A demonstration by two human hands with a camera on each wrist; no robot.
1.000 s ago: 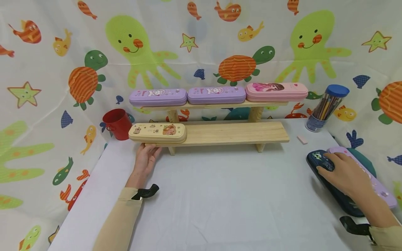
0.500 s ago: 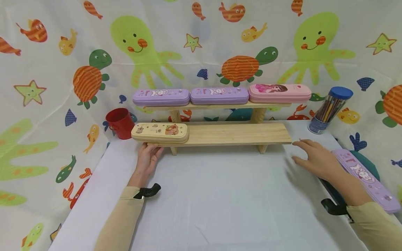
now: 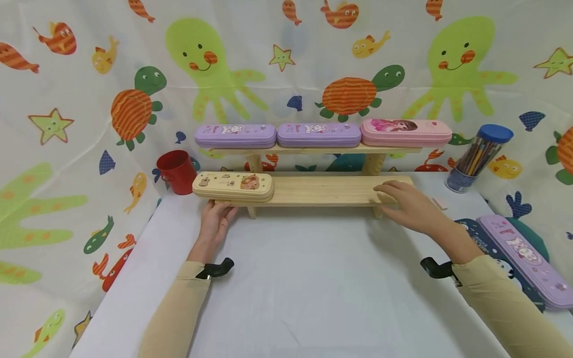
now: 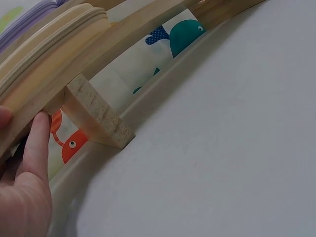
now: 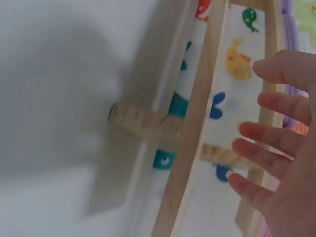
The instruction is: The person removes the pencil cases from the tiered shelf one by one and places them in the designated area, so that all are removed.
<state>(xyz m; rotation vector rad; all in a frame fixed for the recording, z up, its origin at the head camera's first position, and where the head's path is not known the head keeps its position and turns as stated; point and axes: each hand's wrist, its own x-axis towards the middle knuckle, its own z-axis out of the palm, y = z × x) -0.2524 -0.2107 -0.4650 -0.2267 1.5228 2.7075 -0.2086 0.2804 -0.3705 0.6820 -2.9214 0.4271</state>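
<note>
My left hand [image 3: 212, 227] grips the front left corner of a two-tier wooden shelf [image 3: 327, 191]; in the left wrist view one digit presses under the board and another fingertip lies on its edge. Just above that hand, a cream pencil case [image 3: 233, 187] sits on the lower tier. My right hand [image 3: 409, 206] hovers by the lower tier's right end, holding nothing; its fingers [image 5: 271, 133] are spread in the right wrist view. Two purple pencil cases [image 3: 236, 136] and a pink pencil case [image 3: 406, 133] line the upper tier.
A dark blue pencil case [image 3: 501, 261] and another purple pencil case [image 3: 528, 258] lie at the table's right edge. Behind them stands a blue-lidded jar of pencils [image 3: 479, 158]. A red bucket [image 3: 176, 172] is left of the shelf, and a pink eraser-like piece [image 3: 439, 204] lies right.
My right hand has left the dark blue pencil case and moved left to the shelf's right end. My left hand has stayed at the shelf's left corner. The head view has shifted slightly.
</note>
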